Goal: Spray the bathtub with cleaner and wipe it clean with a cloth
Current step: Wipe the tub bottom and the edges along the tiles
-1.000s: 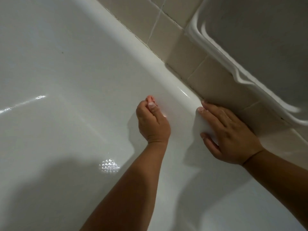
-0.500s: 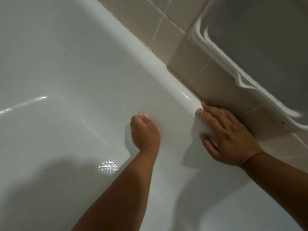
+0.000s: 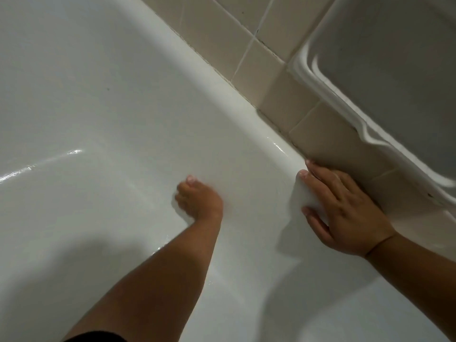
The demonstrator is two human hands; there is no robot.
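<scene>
Half done at best, I'd guess: the bathtub (image 3: 98,99) looks wet, so the spraying's likely finished. Your right hand (image 3: 345,213) has its grip on the white cloth (image 3: 304,196) at the rim. Your left hand (image 3: 199,201) is curled on the wall, its grip too blurry to tell. Plenty left to wipe.

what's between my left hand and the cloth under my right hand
Only bare, wet bathtub wall between left hand and cloth, in the head view.

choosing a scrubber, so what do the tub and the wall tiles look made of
Tub: glossy white, likely enamel or acrylic; it throws sharp highlights. Wall tiles: beige glazed ceramic by the look, with a soft sheen and pale grout lines between them.
</scene>
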